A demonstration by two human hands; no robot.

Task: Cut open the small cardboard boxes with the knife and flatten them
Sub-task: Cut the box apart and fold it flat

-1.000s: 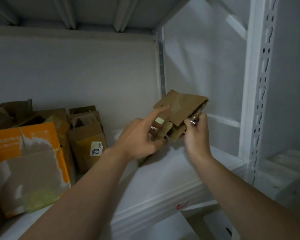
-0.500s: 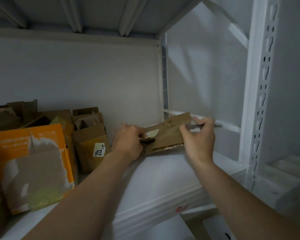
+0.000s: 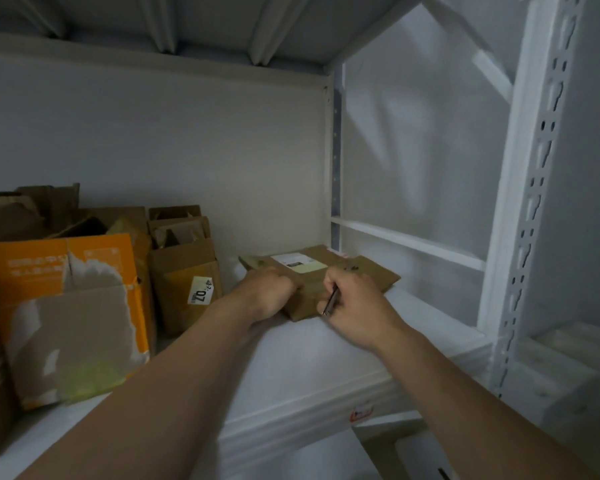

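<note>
In the head view, a flattened brown cardboard box (image 3: 343, 271) lies flat on the white shelf (image 3: 326, 362), towards the back right corner, close to the rear wall. On its top face there is a pale rectangular label (image 3: 298, 263).

The left hand (image 3: 267, 296) rests on the near left part of this box. Its fingers are curled into a fist and the knuckles press down on the cardboard. Whether the fingers also catch an edge of the box, I cannot tell.

The right hand (image 3: 357, 306) rests on the near right part of the same box, just beside the left hand. Its fingers are closed around a slim dark knife (image 3: 330, 301), which is held like a pen. The knife stands tilted, with its lower end at the near edge of the box. I cannot make out the blade itself.

At the left side of the shelf, well apart from the hands, stands a tall orange and brown cardboard box (image 3: 66, 306) with much of its orange print torn away. Just beside it, to the right, stands a smaller open brown cardboard box (image 3: 184, 268) with a white sticker that shows the digits 07 on its front. More brown cardboard stands behind these two.

At the right, a white metal upright with rows of holes (image 3: 534, 202) carries the shelf.
</note>
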